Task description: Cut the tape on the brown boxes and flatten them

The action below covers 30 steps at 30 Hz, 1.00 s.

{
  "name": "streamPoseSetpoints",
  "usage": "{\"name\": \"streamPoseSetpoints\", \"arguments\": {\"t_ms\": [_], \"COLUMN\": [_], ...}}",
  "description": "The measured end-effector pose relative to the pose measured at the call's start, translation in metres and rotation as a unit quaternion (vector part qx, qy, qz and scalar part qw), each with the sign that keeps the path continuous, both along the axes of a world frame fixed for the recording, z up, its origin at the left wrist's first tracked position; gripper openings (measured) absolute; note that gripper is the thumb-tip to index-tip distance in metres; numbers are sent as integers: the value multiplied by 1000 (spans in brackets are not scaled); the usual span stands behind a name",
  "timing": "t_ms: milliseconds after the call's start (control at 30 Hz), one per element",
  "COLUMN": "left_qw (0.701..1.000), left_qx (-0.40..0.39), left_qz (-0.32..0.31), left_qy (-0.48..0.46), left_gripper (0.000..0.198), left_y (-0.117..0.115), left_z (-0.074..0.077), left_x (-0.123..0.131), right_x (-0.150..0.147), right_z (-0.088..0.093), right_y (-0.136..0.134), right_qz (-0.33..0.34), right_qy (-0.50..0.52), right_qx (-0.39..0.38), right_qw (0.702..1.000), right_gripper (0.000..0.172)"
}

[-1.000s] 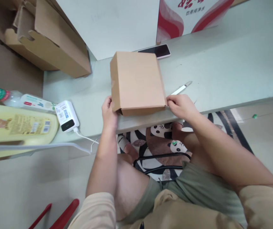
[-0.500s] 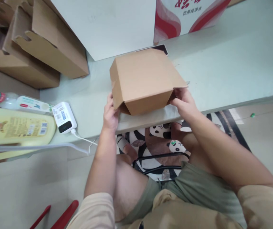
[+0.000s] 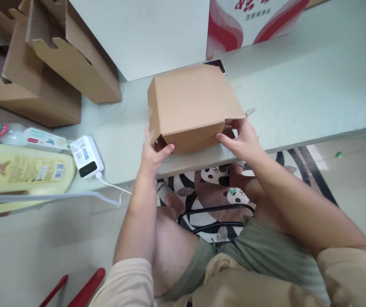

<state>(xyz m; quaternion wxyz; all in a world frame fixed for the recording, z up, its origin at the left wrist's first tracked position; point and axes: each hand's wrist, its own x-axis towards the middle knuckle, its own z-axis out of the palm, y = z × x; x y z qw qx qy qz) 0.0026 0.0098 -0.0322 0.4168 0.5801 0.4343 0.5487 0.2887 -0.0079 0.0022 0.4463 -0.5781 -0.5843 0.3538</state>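
Observation:
A small brown cardboard box (image 3: 189,102) sits near the front edge of the pale green table (image 3: 298,102). My left hand (image 3: 152,151) grips its near left corner, thumb laid across the front flap. My right hand (image 3: 240,138) holds the near right corner, with fingers pressed on the front face and under the side flap. The box's lid is lifted a little on the right side. A dark phone (image 3: 216,65) peeks out behind the box.
Folded cardboard box blanks (image 3: 58,64) are stacked at the back left. A white power bank (image 3: 86,156) with a cable, a yellow bottle (image 3: 23,170) and a tube (image 3: 45,138) lie at the left. A white board (image 3: 144,34) and a red-and-white carton (image 3: 253,19) stand behind.
The box's right side rose off the table, then dropped lower again. My left thumb came round onto the front flap, and my right fingers moved onto the front face.

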Motion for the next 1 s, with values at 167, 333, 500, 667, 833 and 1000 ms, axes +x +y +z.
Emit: {"name": "streamPoseSetpoints", "arguments": {"t_ms": [167, 333, 500, 667, 833, 1000], "left_qw": [997, 987, 981, 980, 988, 983], "left_qx": [-44, -61, -71, 8, 100, 27], "left_qz": [55, 145, 182, 190, 115, 176], "left_qy": [-28, 23, 22, 57, 10, 52], "left_gripper": [96, 78, 73, 60, 33, 16], "left_y": [1, 3, 1, -8, -10, -1], "left_z": [3, 7, 13, 19, 18, 15], "left_x": [8, 10, 10, 15, 11, 1], "right_x": [-4, -4, -5, -3, 0, 7], "right_z": [2, 4, 7, 4, -4, -7], "right_y": [2, 3, 1, 2, 9, 13], "right_qz": [-52, -77, -53, -102, -160, -200], "right_qy": [-27, -41, 40, 137, 194, 194], "right_qx": [1, -23, 8, 32, 47, 66], "right_qw": [998, 996, 998, 985, 967, 958], "right_gripper": [53, 48, 41, 58, 50, 48]}}
